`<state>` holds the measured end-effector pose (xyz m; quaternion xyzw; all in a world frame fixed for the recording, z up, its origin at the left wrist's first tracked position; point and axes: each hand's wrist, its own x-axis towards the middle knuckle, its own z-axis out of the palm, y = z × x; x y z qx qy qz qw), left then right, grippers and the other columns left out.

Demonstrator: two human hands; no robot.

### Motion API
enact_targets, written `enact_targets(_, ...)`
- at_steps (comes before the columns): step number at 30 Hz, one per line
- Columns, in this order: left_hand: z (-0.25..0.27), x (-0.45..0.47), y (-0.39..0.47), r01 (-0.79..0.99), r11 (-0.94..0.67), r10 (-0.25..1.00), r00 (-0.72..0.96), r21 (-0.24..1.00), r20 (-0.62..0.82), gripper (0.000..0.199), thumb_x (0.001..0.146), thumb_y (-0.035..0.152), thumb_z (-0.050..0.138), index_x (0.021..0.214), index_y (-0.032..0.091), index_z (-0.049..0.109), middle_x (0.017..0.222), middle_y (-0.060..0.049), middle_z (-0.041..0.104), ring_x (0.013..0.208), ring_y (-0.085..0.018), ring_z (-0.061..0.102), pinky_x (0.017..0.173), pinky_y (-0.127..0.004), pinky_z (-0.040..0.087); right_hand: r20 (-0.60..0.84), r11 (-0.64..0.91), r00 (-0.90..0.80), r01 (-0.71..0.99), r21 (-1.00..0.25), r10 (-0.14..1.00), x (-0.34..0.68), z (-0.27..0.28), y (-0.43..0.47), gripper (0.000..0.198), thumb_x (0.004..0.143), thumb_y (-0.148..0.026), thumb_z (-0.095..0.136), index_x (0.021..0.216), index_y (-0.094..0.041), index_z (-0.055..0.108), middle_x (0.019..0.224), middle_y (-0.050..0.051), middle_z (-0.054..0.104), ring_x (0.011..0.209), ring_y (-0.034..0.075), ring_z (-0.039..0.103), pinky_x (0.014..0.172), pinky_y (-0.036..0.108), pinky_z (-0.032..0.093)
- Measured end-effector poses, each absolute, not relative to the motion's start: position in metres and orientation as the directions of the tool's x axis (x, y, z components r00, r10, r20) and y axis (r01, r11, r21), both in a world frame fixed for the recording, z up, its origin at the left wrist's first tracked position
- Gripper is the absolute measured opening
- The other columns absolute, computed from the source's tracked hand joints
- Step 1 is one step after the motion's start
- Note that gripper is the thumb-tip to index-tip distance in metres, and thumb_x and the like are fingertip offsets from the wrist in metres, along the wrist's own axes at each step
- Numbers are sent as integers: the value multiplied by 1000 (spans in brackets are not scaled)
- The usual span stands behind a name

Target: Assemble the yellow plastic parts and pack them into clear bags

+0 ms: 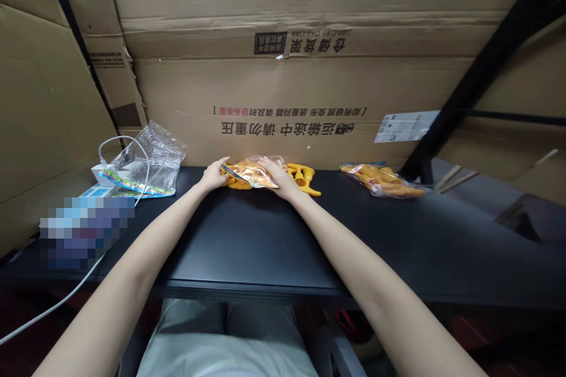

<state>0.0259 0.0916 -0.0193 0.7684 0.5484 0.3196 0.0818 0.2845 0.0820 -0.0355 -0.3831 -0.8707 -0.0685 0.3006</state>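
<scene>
A clear plastic bag (pixel 253 173) of orange plastic pieces lies at the back of the black table, between my two hands. My left hand (pixel 214 175) is closed at the bag's left end, near its coloured strip. Flat across the right part of the bag rests my right hand (pixel 283 179), its fingers stretched out. Just right of it are loose orange plastic pieces (pixel 306 179), partly behind my wrist. Some orange also shows under the bag's left side. The exact kind of these pieces is too small to tell.
Farther right lies another filled bag (pixel 382 180). At left are a crumpled clear bag (pixel 152 156), a white plug (pixel 102 174) with a cable (pixel 71 293), and a blurred-out object (pixel 86 232). Cardboard (pixel 283 85) walls the back; a black post (pixel 469 76) slants at right.
</scene>
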Motion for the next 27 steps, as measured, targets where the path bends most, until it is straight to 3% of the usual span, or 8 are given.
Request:
enact_targets(6,-19,29,87,695,-547,824,349,467,445,53,71,28,68,123,23,60,110,-5,63,99,-19,61,92,-28,44,558,403,-293,911,-82,776,279,-13,64,49,82,-28,55,129,-18,50,143,17,41,129,33,41,104,56,30)
enact_targets(9,-13,32,82,707,-531,833,336,467,439,46,76,32,65,121,24,62,101,-4,66,90,-17,62,86,-25,45,518,279,-168,950,-143,839,281,-5,63,50,78,-27,59,127,-20,52,135,18,48,113,34,55,91,51,45)
enact_targets(11,-7,33,79,702,-519,841,319,488,436,41,79,33,62,119,24,63,95,-3,69,84,-16,62,82,-24,45,500,274,-131,935,-224,856,285,-4,68,52,76,-29,63,126,-21,52,126,16,55,103,32,61,85,47,49)
enact_targets(15,0,36,76,605,-473,870,206,640,448,29,83,38,56,95,18,73,74,-3,72,70,-15,61,72,-22,46,508,451,-199,777,-439,838,292,-4,78,69,68,-28,73,132,-20,48,120,16,58,97,27,64,82,41,53)
enact_targets(18,2,41,77,542,-403,898,80,738,432,33,83,40,54,70,16,72,51,0,63,52,-12,56,61,-21,44,382,497,-318,565,-659,868,293,1,74,85,70,-29,73,144,-21,33,129,19,54,82,21,68,70,35,57)
enact_targets(21,5,47,80,456,-339,924,-1,823,382,37,84,39,53,58,16,64,46,0,59,39,-9,48,49,-21,39,332,498,-405,433,-751,852,292,13,59,95,68,-32,75,148,-26,24,141,20,43,93,22,67,71,33,58)
enact_targets(24,10,53,80,397,-307,936,-40,865,351,36,84,37,53,56,16,60,45,0,58,34,-8,44,43,-21,36,400,567,-427,403,-718,811,289,27,46,80,70,-34,73,142,-26,38,139,15,47,108,24,61,82,36,56)
enact_targets(27,16,57,78,399,-282,940,-67,872,335,37,83,39,55,54,15,59,44,0,56,33,-8,45,43,-21,37,466,622,-422,417,-662,778,286,35,40,39,77,-38,66,112,-20,68,122,11,63,114,26,58,89,42,52)
